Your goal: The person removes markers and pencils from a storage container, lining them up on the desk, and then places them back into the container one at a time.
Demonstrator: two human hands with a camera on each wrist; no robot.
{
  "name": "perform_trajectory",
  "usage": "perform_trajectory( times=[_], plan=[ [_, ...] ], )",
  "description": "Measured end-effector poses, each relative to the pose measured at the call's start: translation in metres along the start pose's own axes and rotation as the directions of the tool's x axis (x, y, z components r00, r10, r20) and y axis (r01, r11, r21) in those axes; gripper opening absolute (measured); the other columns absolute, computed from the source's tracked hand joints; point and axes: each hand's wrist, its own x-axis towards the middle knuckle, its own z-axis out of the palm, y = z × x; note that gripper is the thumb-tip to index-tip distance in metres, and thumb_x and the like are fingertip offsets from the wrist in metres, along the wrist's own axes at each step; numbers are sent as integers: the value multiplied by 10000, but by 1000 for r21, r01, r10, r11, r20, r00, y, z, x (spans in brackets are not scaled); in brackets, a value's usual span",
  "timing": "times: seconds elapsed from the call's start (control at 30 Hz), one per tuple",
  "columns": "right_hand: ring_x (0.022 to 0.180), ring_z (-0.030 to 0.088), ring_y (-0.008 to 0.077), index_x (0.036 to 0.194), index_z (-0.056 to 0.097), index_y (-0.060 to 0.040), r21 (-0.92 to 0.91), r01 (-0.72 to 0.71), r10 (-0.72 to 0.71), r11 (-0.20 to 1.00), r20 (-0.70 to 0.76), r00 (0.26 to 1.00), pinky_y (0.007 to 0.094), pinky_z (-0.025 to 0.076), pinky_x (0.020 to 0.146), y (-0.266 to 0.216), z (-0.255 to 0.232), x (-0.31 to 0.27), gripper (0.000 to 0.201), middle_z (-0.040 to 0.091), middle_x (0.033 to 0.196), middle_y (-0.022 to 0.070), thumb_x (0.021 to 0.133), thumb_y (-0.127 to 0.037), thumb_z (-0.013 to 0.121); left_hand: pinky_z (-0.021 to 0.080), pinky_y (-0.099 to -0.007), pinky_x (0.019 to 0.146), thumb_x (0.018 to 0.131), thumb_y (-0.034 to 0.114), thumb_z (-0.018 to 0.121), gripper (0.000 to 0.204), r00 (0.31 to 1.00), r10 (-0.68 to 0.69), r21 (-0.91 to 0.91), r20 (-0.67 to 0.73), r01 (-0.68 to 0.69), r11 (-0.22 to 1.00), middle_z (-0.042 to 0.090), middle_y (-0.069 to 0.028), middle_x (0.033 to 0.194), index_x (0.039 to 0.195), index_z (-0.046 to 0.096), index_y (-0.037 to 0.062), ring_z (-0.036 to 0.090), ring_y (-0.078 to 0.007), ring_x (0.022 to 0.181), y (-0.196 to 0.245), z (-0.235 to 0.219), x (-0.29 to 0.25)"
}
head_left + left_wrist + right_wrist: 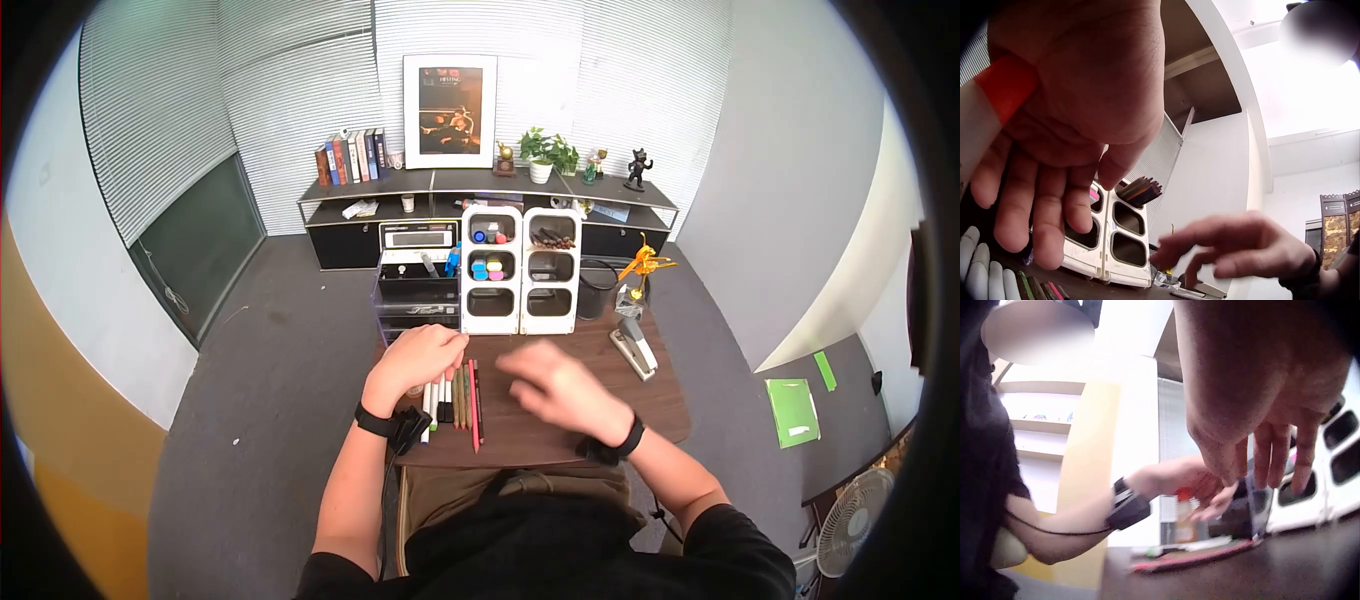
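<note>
My left hand [420, 360] hovers over the left end of a row of white markers [435, 408], green-brown pencils [460, 405] and a pink pencil [474, 410]. Its fingers hang loosely extended in the left wrist view. Close to that palm is a bottle's red-orange cap [1007, 87]; the right wrist view shows the bottle [1185, 519] behind the fingers, with no visible grip on it. Blurred, my right hand [565, 390] is above the table right of the row, fingers spread and holding nothing. Behind stands a white organizer [520, 322] with pencils and colored items in some compartments.
A grey stapler [634, 348] lies at the right, before an orange figure [645, 262]. Left of the organizer is a clear drawer unit [418, 292]; a black wire bin [597, 290] stands to its right. Farther back, a shelf [400, 188] bears books, a framed picture and a plant.
</note>
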Motion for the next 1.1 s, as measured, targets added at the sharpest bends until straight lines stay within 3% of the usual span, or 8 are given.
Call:
perform_trajectory(
  times=[0.1, 0.2, 0.33, 0.6, 0.7, 0.83, 1.0, 1.1],
  plan=[
    [962, 693, 337, 1227, 732, -38, -148, -122, 55, 981, -393, 918, 430, 595, 876, 48, -48, 28, 286, 707, 1059, 139, 943, -48, 759, 576, -377, 660, 1069, 377, 469, 505, 1000, -1, 3, -1, 1, 1000, 729, -83, 681, 796, 711, 28, 701, -209, 584, 5, -1, -2],
    [890, 679, 278, 1200, 727, -37, -176, -284, 141, 942, -561, 816, 419, 575, 782, 84, -81, 50, 288, 671, 969, 107, 932, -95, 814, 577, -378, 660, 1070, 381, 471, 507, 1000, -14, -1, -2, 14, 1000, 731, -84, 684, 804, 715, 24, 702, -208, 585, 5, -1, -2],
    [855, 723, 232, 1170, 751, -31, -131, -308, 228, 942, -422, 877, 389, 589, 784, 121, -82, 60, 272, 704, 970, 85, 931, -125, 838, 582, -370, 670, 1088, 372, 480, 509, 1000, -11, 8, 5, 11, 1000, 746, -85, 704, 811, 721, 19, 712, -205, 601, 5, -3, -2],
    [796, 738, 221, 1142, 765, -51, -245, -280, 117, 928, -522, 845, 368, 589, 737, 124, -75, 69, 186, 729, 918, 81, 969, -111, 796, 582, -364, 678, 1099, 363, 491, 502, 1000, -29, -5, 8, 29, 1000, 756, -82, 718, 819, 725, 19, 718, -200, 615, 5, -3, -4],
    [757, 711, 208, 1124, 743, -51, -243, -217, 16, 945, -632, 775, 347, 567, 703, 118, -80, 69, 165, 728, 934, 84, 969, -65, 795, 582, -365, 678, 1096, 367, 487, 502, 999, -33, -1, 7, 33, 999, 753, -81, 714, 818, 725, 22, 722, -202, 621, 6, -5, -3],
    [729, 665, 83, 1137, 730, -45, -211, -146, -78, 967, -785, 615, 250, 509, 573, 93, -92, 55, 167, 738, 906, 28, 984, 6, 774, 584, -370, 676, 1087, 374, 484, 506, 1000, -6, 13, 9, 6, 1000, 753, -82, 713, 810, 723, 24, 725, -204, 625, 3, -3, -4],
    [657, 605, 104, 1084, 686, -8, -245, -6, -212, 969, -851, 481, 254, 491, 598, 42, -98, 22, 160, 711, 897, 44, 950, 76, 715, 585, -372, 672, 1088, 368, 484, 506, 1000, 1, 17, 11, -1, 1000, 756, -84, 715, 809, 722, 20, 726, -205, 621, 2, -1, -2],
    [636, 669, 206, 1056, 688, -40, -390, 165, -404, 906, -680, 612, 307, 541, 586, 8, -84, 8, 257, 717, 851, 78, 829, 63, 752, 584, -383, 677, 1064, 377, 460, 507, 1000, -8, 16, -3, 8, 1000, 732, -82, 678, 797, 714, 28, 711, -214, 599, 6, -2, -4]
  ],
)
